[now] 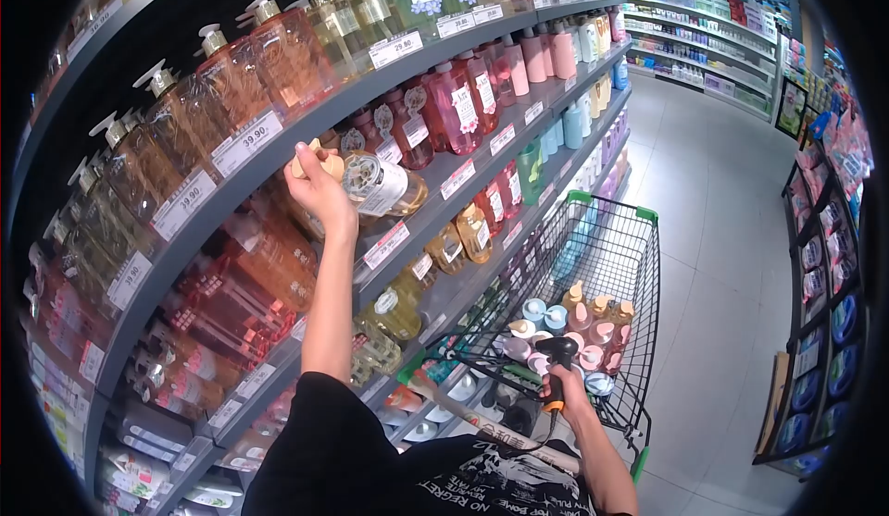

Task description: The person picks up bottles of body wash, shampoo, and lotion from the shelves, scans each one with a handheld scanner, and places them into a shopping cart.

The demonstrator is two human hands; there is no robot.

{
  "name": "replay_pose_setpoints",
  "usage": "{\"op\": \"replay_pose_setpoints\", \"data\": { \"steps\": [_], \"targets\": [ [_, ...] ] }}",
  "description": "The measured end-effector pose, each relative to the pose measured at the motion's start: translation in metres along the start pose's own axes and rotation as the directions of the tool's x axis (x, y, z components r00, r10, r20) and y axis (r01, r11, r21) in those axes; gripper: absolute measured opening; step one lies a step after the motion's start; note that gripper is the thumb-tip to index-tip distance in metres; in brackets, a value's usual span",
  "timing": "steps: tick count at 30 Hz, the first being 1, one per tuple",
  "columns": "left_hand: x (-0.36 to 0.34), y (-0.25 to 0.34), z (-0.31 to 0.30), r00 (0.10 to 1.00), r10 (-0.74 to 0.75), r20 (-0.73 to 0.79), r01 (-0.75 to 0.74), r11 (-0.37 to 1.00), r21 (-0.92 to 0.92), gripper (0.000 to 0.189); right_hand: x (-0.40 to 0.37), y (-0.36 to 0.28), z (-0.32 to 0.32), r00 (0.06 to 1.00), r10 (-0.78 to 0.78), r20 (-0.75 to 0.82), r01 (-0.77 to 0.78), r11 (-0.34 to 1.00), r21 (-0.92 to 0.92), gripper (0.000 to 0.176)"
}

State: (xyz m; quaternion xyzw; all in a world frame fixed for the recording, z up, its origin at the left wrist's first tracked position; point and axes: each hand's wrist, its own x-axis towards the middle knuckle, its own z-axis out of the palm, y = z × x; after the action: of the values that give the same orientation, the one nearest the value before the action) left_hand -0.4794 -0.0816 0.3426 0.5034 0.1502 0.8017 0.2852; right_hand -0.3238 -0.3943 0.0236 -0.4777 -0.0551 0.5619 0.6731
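Note:
My left hand (318, 186) is raised to the second shelf from the top and grips an amber pump bottle (381, 184) with a white label, tilted on its side at the shelf's front edge. Pink and amber bottles stand around it on the same shelf (463, 175). My right hand (567, 390) is low, closed around a black handheld scanner (558, 357) with an orange grip, held over the near end of a shopping cart (607, 243).
The cart, with green trim, holds several pump bottles (579, 326) in pink, blue and amber. Grey shelving with price tags (395, 49) runs along the left. An aisle of light floor tiles (732, 229) stretches ahead; more shelves (820, 266) stand on the right.

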Motion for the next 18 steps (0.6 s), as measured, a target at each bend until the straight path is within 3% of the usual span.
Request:
{"op": "replay_pose_setpoints", "data": {
  "steps": [4,6,7,9,11,13,15,18],
  "targets": [
    [-0.014,0.01,0.0,0.999,-0.011,0.049,0.012,0.999,-0.034,0.031,0.003,0.0,-0.002,1.0,0.011,-0.001,-0.011,1.0,0.013,0.015],
    [-0.034,0.018,-0.001,0.976,-0.017,0.215,0.045,0.991,-0.126,0.032,0.001,0.0,-0.002,1.0,0.027,-0.005,-0.026,0.999,0.026,0.017],
    [-0.045,0.018,-0.004,0.971,-0.019,0.239,0.034,0.998,-0.059,0.034,-0.002,-0.003,0.0,1.0,0.016,-0.011,-0.016,0.999,0.038,0.017],
    [-0.071,0.013,-0.014,0.945,-0.118,0.306,0.17,0.974,-0.149,0.034,-0.004,-0.003,0.002,1.0,0.018,-0.012,-0.017,0.999,0.039,0.017],
    [-0.102,0.007,-0.025,0.874,-0.123,0.47,0.233,0.955,-0.184,0.032,-0.005,-0.003,0.0,0.998,-0.003,0.059,-0.007,0.984,0.178,0.02],
    [-0.14,-0.001,-0.038,0.801,-0.309,0.512,0.405,0.91,-0.085,0.03,-0.011,-0.007,0.003,0.998,-0.001,0.068,-0.013,0.979,0.202,0.023],
    [-0.173,-0.006,-0.05,0.654,-0.407,0.638,0.541,0.841,-0.018,0.029,-0.014,-0.011,-0.001,0.975,-0.015,0.221,-0.056,0.948,0.312,0.029],
    [-0.214,-0.009,-0.063,0.469,-0.38,0.798,0.598,0.801,0.03,0.028,-0.014,-0.011,-0.006,0.967,-0.017,0.256,-0.076,0.934,0.35,0.039]
  ]
}}
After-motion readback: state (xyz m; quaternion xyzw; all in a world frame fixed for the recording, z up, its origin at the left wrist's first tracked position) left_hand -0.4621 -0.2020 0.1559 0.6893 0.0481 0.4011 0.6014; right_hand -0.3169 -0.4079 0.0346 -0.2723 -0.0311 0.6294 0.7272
